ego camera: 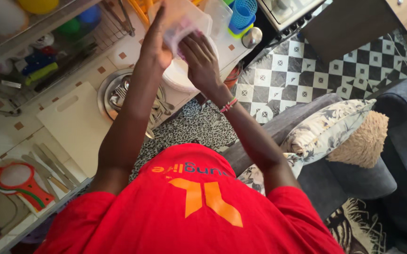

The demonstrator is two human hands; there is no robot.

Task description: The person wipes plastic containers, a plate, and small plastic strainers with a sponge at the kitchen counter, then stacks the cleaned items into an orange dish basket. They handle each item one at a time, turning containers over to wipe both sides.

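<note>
My left hand point(158, 41) is raised over the counter and grips the side of a clear plastic container point(187, 18). My right hand point(202, 62), with a pink-and-green bracelet at the wrist, curls its fingers against the container's near side from below. Something purplish shows through the container's wall; I cannot tell what it is. Just beneath both hands a white round bowl point(179, 79) sits on the tiled counter point(119, 55).
A metal basin with cutlery point(115, 96), a white cutting board point(74, 124), knives point(48, 164) and a red strainer point(18, 181) lie at the left. A dish rack point(58, 51) stands behind them. A blue cup point(242, 11), stove point(285, 8) and cushioned grey sofa point(354, 178) are to the right.
</note>
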